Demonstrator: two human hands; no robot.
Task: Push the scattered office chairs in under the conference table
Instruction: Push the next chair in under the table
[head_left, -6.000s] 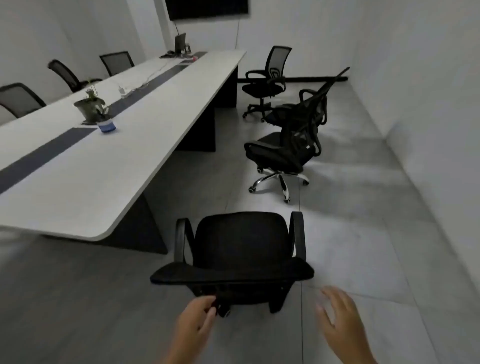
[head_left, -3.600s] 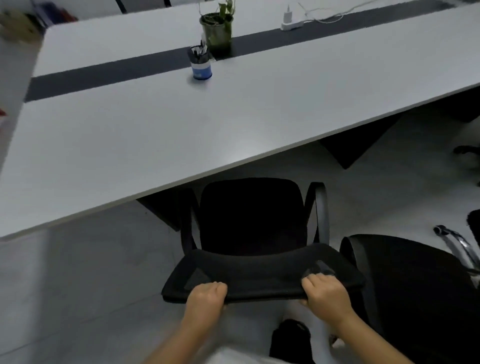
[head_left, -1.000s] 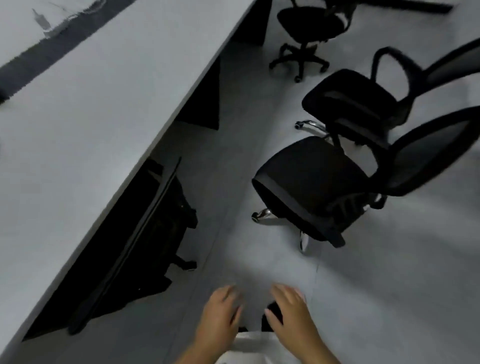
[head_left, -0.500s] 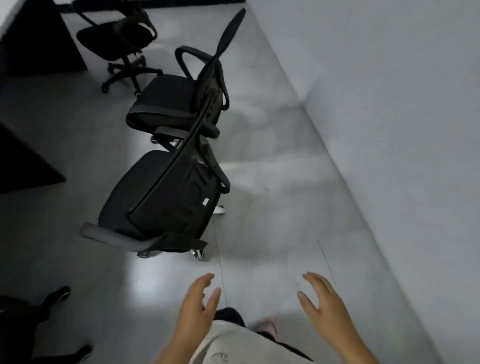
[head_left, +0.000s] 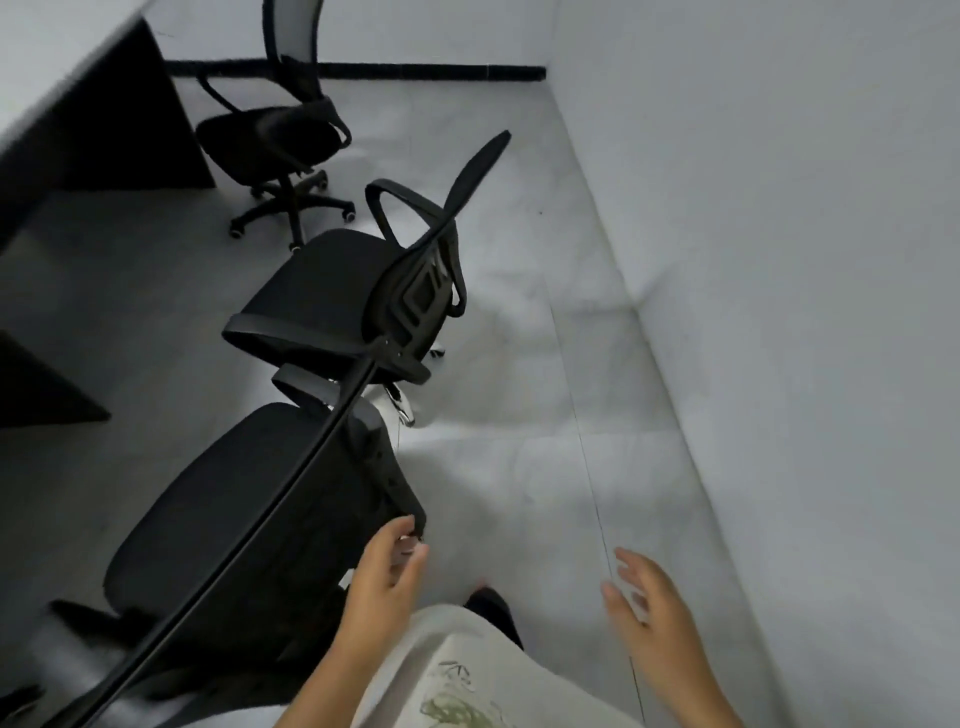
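The nearest office chair (head_left: 249, 519) stands out on the floor beside the surface (head_left: 78, 130); left hand (head_left: 384, 577) curls onto its armrest, right hand (head_left: 649, 608) spread empty, so swinging it tableward seems next.

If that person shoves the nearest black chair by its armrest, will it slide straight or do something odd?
The nearest chair probably rolls easily; the same kind of chair behind shows casters. Pushed from one armrest, where the left hand touches, it may well swivel rather than go straight. Its thin backrest could flex a little.

Grey floor (head_left: 519, 467) — three chairs (head_left: 322, 291)
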